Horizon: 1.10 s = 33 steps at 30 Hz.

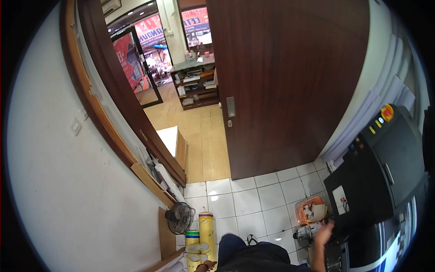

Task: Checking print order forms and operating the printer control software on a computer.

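My left hand (210,264) hangs low at the bottom edge, with a dark band on the wrist. It is beside the standing yellow rolls (206,233) and looks empty, its fingers loosely apart. My right hand (324,234) is raised at the side of a large black machine (362,181). Motion blurs its fingers, so I cannot tell whether they are closed or touch the machine. Just beyond that hand, an orange plastic basket (311,210) filled with small items sits on the floor.
A dark wooden sliding door (290,90) stands partly open ahead, beside a doorway onto a wood floor (206,154). Left of the doorway are a black fan (180,218) and a white-topped box (170,140). A shelf counter (197,84) stands beyond. White rolls (358,118) lean right.
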### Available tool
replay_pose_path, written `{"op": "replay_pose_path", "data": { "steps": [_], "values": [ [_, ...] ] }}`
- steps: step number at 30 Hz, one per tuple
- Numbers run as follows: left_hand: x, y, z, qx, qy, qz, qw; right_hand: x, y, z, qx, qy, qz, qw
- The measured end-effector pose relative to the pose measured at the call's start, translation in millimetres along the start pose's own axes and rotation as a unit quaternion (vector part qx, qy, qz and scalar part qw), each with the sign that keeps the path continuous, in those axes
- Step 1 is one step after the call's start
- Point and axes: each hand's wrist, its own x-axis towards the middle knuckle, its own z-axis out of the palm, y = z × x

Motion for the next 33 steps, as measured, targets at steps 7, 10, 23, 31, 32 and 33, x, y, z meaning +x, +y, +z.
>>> {"op": "replay_pose_path", "data": {
  "steps": [7, 10, 23, 31, 32, 33],
  "values": [
    [52.2, 96.8, -114.7, 0.115, -0.004, 0.039, 0.993, -8.6, -460.1, -144.3, 0.443, -0.171, -0.529, 0.703],
    [75.8, 127.8, -188.8, 0.180, -0.005, 0.059, 0.982, 16.7, -570.9, -173.0, 0.380, -0.178, -0.547, 0.724],
    [125.6, 481.2, -627.3, 0.096, 0.241, 0.224, 0.939, 133.6, -613.0, 18.0, 0.150, -0.447, -0.097, 0.877],
    [111.1, 758.9, -799.9, -0.045, 0.295, 0.289, 0.910, 199.8, -832.1, 13.3, 0.197, -0.165, -0.357, 0.898],
    [108.5, 790.5, -802.3, -0.016, 0.255, 0.300, 0.919, 205.9, -872.4, 13.6, 0.201, -0.150, -0.386, 0.888],
    [95.5, 818.0, -795.6, 0.016, 0.208, 0.309, 0.928, 208.0, -901.3, 15.9, 0.203, -0.138, -0.410, 0.879]
  ]
}}
